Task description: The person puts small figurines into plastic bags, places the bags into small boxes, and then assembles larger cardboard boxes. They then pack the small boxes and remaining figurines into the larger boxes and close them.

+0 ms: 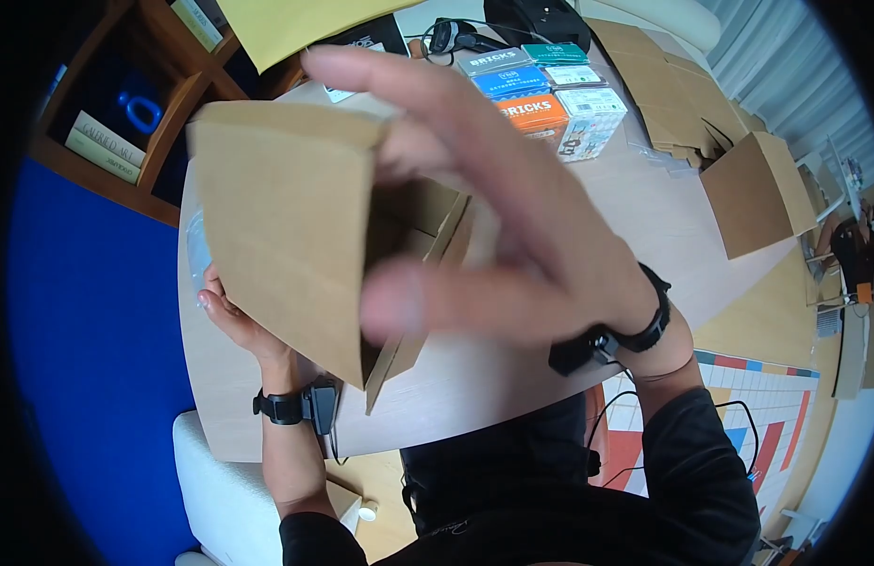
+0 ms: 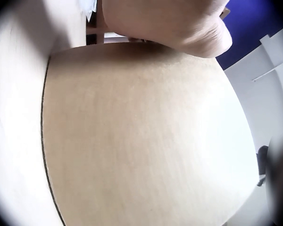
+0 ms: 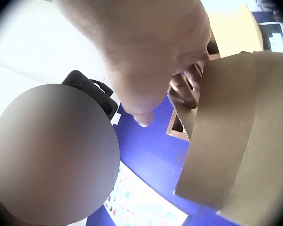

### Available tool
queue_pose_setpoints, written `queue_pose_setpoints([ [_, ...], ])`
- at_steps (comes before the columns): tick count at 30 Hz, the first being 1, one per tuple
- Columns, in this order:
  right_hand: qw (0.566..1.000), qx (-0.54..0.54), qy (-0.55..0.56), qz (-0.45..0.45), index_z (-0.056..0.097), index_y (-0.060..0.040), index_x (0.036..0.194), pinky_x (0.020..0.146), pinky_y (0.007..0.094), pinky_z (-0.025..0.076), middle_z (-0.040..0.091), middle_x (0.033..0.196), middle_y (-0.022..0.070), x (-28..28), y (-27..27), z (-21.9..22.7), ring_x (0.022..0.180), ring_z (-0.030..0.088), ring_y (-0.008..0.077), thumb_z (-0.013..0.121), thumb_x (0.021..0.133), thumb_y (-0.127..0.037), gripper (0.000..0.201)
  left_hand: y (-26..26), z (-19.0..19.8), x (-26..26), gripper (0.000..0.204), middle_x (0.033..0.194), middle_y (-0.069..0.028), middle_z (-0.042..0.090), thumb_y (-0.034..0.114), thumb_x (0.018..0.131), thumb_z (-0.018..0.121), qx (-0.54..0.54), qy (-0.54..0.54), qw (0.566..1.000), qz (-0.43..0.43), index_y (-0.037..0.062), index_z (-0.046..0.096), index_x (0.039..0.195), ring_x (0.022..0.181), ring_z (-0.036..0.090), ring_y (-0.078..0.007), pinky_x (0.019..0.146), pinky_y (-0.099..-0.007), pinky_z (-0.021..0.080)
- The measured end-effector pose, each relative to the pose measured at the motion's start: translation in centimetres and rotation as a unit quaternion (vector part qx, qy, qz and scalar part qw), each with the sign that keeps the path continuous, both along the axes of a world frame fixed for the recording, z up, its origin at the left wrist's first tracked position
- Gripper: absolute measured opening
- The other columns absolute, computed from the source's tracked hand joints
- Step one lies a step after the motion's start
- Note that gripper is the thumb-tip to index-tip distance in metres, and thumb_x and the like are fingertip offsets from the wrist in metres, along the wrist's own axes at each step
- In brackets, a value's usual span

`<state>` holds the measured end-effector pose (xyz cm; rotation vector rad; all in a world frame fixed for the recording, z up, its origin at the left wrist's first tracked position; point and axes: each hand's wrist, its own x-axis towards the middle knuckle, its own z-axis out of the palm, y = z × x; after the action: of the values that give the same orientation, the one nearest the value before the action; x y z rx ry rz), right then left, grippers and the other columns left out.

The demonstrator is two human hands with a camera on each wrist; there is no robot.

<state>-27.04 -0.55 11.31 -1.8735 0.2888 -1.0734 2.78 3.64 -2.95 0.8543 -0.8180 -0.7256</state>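
An open brown cardboard box [image 1: 278, 231] is tilted over the table, its mouth facing right. My left hand [image 1: 241, 323] holds it low on its left side; fingertips show past the edge, and the box hides the remaining fingers. In the left wrist view, part of my left hand [image 2: 170, 26] shows at the top. Blurred in front of the box mouth, my right hand [image 1: 550, 222] has its index finger and thumb spread apart. The right wrist view shows other fingers [image 3: 184, 92] of that hand close against the edge of the box [image 3: 221, 127].
Several boxes marked BRICKS [image 1: 534, 113] stand at the back of the table [image 1: 663, 226]. Another cardboard box [image 1: 759, 193] is at the right edge, near flattened cardboard [image 1: 658, 71]. A yellow sheet [image 1: 305, 24] and a bookshelf [image 1: 173, 123] lie beyond, at the left.
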Motion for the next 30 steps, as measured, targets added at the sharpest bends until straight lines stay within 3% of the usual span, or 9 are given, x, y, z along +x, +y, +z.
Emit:
queue_pose_setpoints([
  [3, 0.981, -0.152, -0.081, 0.088, 0.017, 0.0026, 0.145, 0.079, 0.0404, 0.051, 0.064, 0.091, 0.0146, 1.7, 1.6, -1.1, 0.076, 0.065, 0.0293, 0.068, 0.087, -0.044, 0.091, 1.3, 3.7, -4.5, 0.051, 0.119, -0.0133, 0.060, 0.048, 0.097, 0.043, 0.081, 0.144, 0.983, -0.077, 0.0050, 0.055, 0.123, 0.108, 0.058, -0.0251, 0.096, -0.0410, 0.046],
  [9, 0.950, -0.299, 0.083, 0.034, 0.060, -0.0029, 0.107, 0.100, 0.0377, 0.037, 0.060, 0.081, 0.0083, 1.3, 3.9, -1.7, 0.086, 0.060, 0.0249, 0.062, 0.088, -0.046, 0.048, 1.9, 5.9, -4.8, 0.062, 0.125, -0.0161, 0.058, 0.053, 0.097, 0.039, 0.078, 0.177, 0.972, -0.131, 0.0036, 0.050, 0.133, 0.116, 0.056, -0.0279, 0.104, -0.0412, 0.042],
  [12, 0.941, -0.299, 0.160, 0.014, 0.066, -0.0033, 0.094, 0.098, 0.0376, 0.039, 0.062, 0.083, 0.0092, 0.9, 3.6, -1.5, 0.090, 0.060, 0.0264, 0.061, 0.088, -0.046, 0.044, 1.4, 6.3, -4.2, 0.072, 0.130, -0.0162, 0.053, 0.065, 0.096, 0.030, 0.115, 0.139, 0.975, -0.130, 0.0092, 0.041, 0.140, 0.118, 0.054, -0.0275, 0.101, -0.0407, 0.046],
  [17, 0.954, -0.213, 0.213, -0.009, 0.066, -0.0046, 0.103, 0.084, 0.0378, 0.048, 0.065, 0.094, 0.0133, -0.4, 2.0, -0.7, 0.090, 0.063, 0.0292, 0.063, 0.089, -0.040, 0.038, 1.2, 6.7, -4.0, 0.074, 0.132, -0.0167, 0.053, 0.065, 0.095, 0.033, 0.171, 0.204, 0.955, -0.134, 0.0076, 0.044, 0.140, 0.118, 0.055, -0.0265, 0.098, -0.0402, 0.047],
  [19, 0.956, -0.166, 0.234, -0.062, 0.065, -0.0081, 0.113, 0.079, 0.0372, 0.051, 0.066, 0.103, 0.0137, -1.8, 0.5, 0.2, 0.090, 0.064, 0.0278, 0.066, 0.090, -0.031, 0.032, 1.6, 6.3, -2.7, 0.074, 0.132, -0.0165, 0.053, 0.066, 0.094, 0.035, 0.203, 0.212, 0.941, -0.169, 0.0070, 0.047, 0.138, 0.118, 0.056, -0.0257, 0.096, -0.0398, 0.047],
  [21, 0.946, -0.201, 0.161, -0.195, 0.065, -0.0061, 0.117, 0.074, 0.0342, 0.053, 0.067, 0.103, 0.0123, -3.0, -2.3, -1.3, 0.086, 0.066, 0.0235, 0.065, 0.091, -0.020, 0.029, 1.4, 5.6, -2.2, 0.072, 0.128, -0.0156, 0.056, 0.064, 0.093, 0.039, 0.220, 0.217, 0.932, -0.191, 0.0066, 0.052, 0.134, 0.114, 0.058, -0.0247, 0.093, -0.0389, 0.048],
  [23, 0.892, -0.107, 0.332, -0.288, 0.062, -0.0050, 0.122, 0.077, 0.0333, 0.053, 0.067, 0.105, 0.0122, -4.5, -4.7, -0.7, 0.087, 0.067, 0.0230, 0.066, 0.089, -0.014, 0.034, 1.0, 4.8, -1.7, 0.069, 0.125, -0.0152, 0.057, 0.063, 0.093, 0.041, 0.221, 0.228, 0.926, -0.205, 0.0066, 0.053, 0.132, 0.112, 0.058, -0.0243, 0.092, -0.0385, 0.049],
  [25, 0.851, -0.052, 0.411, -0.322, 0.060, -0.0048, 0.124, 0.085, 0.0346, 0.052, 0.064, 0.113, 0.0114, -5.7, -6.7, -2.0, 0.097, 0.065, 0.0256, 0.071, 0.084, -0.012, 0.042, 0.6, 4.5, -1.5, 0.067, 0.123, -0.0147, 0.058, 0.061, 0.093, 0.042, 0.217, 0.238, 0.923, -0.209, 0.0065, 0.054, 0.130, 0.110, 0.059, -0.0240, 0.090, -0.0382, 0.049],
  [30, 0.817, -0.098, 0.462, -0.330, 0.062, -0.0097, 0.118, 0.096, 0.0388, 0.043, 0.058, 0.120, 0.0133, -6.8, -8.6, -3.9, 0.113, 0.052, 0.0321, 0.072, 0.076, -0.017, 0.044, 0.1, 3.7, -0.9, 0.061, 0.117, -0.0136, 0.061, 0.057, 0.092, 0.047, 0.206, 0.255, 0.923, -0.203, 0.0065, 0.056, 0.126, 0.105, 0.061, -0.0230, 0.087, -0.0372, 0.050],
])
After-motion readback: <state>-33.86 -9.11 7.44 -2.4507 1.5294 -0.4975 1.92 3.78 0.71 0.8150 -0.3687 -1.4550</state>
